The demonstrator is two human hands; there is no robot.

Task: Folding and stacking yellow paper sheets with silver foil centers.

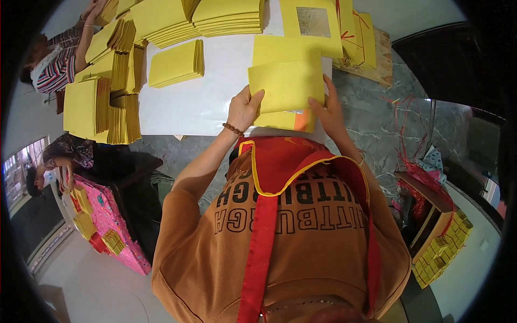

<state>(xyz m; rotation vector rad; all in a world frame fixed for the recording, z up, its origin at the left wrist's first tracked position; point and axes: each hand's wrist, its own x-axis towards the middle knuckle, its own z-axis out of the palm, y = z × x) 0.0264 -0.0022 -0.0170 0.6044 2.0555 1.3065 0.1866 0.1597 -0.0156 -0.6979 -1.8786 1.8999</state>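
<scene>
Over the near edge of the white table (215,110), both my hands hold yellow paper sheets (285,81), one lapped over another. My left hand (245,110) grips the left edge, thumb on top. My right hand (327,107) grips the right edge, its thumb on the front and fingers round the side. Below the upper sheet's lower edge show a small silvery strip and an orange patch (302,121). More yellow paper lies just beyond, under the held sheets. A small stack of folded yellow paper (176,63) lies to the left on the table.
Yellow paper stacks (89,107) line the left and far sides. Bundles tied with red string (363,40) lie on a wooden board at far right. One person (59,67) works at far left, another (70,153) by a pink-covered table (116,226). Red strings (406,140) hang at right.
</scene>
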